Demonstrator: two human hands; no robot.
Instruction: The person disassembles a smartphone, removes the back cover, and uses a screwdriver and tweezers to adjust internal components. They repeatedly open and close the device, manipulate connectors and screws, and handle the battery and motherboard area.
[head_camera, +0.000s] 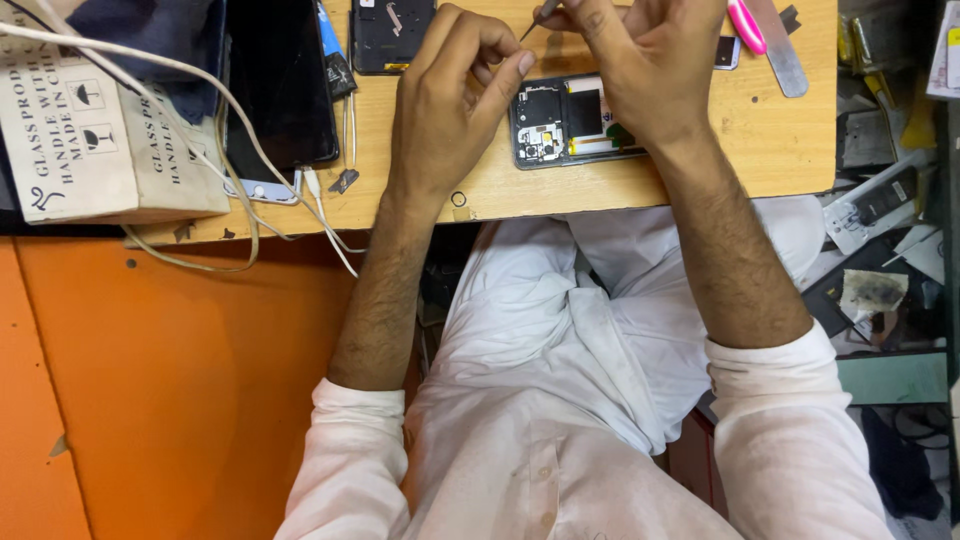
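Both forearms are stretched forward; the left hand (450, 95) is curled, the right hand (645, 65) pinched shut.

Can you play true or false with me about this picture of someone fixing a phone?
1. The opened phone lies on a wooden table. True.
2. The right hand holds a thin pointed tool. True.
3. The left hand is holding the pink-handled tool. False: that tool lies on the table beyond the right hand, and nobody holds it.
4. The person wears a black shirt. False: the sleeves are white.
5. A cardboard box sits at the table's left end, with white cables draped across it. True.
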